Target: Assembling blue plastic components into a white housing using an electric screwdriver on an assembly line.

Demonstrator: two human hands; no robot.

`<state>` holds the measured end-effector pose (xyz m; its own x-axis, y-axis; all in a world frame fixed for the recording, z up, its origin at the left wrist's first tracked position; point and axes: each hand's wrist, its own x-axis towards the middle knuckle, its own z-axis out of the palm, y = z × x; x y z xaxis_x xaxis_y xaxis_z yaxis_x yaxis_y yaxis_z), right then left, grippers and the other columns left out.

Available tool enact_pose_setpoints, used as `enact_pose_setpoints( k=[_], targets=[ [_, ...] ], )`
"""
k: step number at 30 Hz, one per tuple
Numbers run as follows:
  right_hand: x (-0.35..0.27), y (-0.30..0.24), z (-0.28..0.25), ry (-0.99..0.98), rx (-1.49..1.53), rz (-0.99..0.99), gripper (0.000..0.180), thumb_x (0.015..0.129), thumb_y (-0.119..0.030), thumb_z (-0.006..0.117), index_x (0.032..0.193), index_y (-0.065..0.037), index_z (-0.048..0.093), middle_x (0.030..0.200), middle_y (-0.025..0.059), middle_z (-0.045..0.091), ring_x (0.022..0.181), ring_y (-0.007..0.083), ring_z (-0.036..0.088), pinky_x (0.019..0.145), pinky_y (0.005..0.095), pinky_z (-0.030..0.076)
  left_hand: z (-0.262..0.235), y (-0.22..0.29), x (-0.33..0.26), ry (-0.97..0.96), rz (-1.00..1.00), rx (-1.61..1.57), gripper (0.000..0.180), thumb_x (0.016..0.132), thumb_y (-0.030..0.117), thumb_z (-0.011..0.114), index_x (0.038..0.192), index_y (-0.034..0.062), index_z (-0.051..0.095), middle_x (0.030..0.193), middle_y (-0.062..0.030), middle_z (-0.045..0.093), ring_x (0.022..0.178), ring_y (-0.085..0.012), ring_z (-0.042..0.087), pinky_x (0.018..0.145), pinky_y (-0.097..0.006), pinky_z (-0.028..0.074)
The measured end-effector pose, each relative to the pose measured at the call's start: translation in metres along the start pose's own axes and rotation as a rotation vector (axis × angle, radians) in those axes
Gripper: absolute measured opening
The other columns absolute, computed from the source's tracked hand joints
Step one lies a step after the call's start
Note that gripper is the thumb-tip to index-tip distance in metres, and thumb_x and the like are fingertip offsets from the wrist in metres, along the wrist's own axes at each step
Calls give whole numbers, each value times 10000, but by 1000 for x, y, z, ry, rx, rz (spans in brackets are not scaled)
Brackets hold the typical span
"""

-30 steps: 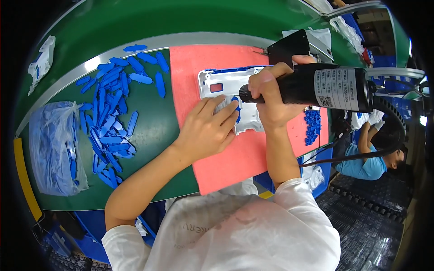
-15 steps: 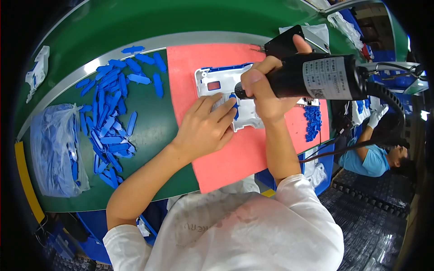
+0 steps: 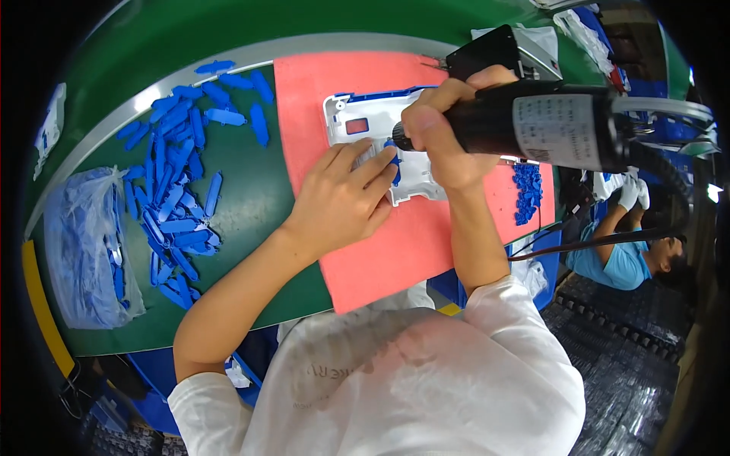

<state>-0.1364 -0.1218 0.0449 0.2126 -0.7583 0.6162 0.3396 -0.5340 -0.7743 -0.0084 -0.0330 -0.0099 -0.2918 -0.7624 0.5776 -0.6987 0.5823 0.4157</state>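
Observation:
My right hand (image 3: 450,144) wraps round a black electric screwdriver (image 3: 494,121) with a pale label, held nearly level in the picture. Its nose meets a blue plastic strip (image 3: 396,173) inside a white plastic housing (image 3: 417,185) with a blue edge. The fingers of my left hand (image 3: 338,194) are bent and press the strip against the housing from the left side. They cover part of both; the screwdriver's bit and any screw are hidden. The housing lies on a pink mat (image 3: 372,262).
Many loose blue strips (image 3: 179,186) are heaped on the green table at left, beside a clear plastic bag (image 3: 84,251) of parts. Small blue pieces (image 3: 527,194) lie on the mat's right. A black box (image 3: 487,57) stands behind; a person in blue (image 3: 608,254) works at right.
The bench has shifted slightly upward in view. My hands keep their places at the housing, the screwdriver's nose still against the strip. The other person's gloved hands have moved.

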Motion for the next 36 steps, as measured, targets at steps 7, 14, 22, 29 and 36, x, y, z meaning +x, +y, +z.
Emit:
enact_pose_setpoints(
  k=[7,14,22,29,36],
  targets=[
    [-4,-21,-26,313,-170,-185,566,792,70,597,1269,-51,318,601,65,502,472,144,486,453,303,449,1,0,-3,-14,23,42,396,626,152,750,1004,48,690,1174,-86,639,1086,-311,584,859,-414,518],
    [13,-110,-120,364,-283,-381,494,850,41,542,1290,-75,351,663,71,517,492,179,494,505,382,454,-8,5,1,-90,12,66,417,633,154,773,1026,42,694,1235,-73,619,1120,-314,555,884,-425,490],
    [13,-76,-137,351,-307,-264,454,789,136,614,1201,56,441,628,29,558,476,110,538,471,248,433,-2,5,4,-82,28,90,416,607,174,795,993,45,712,1228,-72,629,1110,-311,566,880,-418,493],
    [-3,-91,-107,296,-166,-237,514,819,104,610,1265,53,361,633,42,532,460,112,494,452,265,437,-2,4,2,-49,39,89,419,615,178,783,1009,58,707,1222,-54,630,1099,-297,569,863,-413,499],
    [-12,-47,-31,45,-239,-125,598,818,98,565,1324,-21,270,612,65,477,459,136,478,484,311,451,-2,1,3,-35,39,55,399,611,197,777,976,48,713,1180,-54,643,1072,-303,580,855,-403,505]
  ],
)
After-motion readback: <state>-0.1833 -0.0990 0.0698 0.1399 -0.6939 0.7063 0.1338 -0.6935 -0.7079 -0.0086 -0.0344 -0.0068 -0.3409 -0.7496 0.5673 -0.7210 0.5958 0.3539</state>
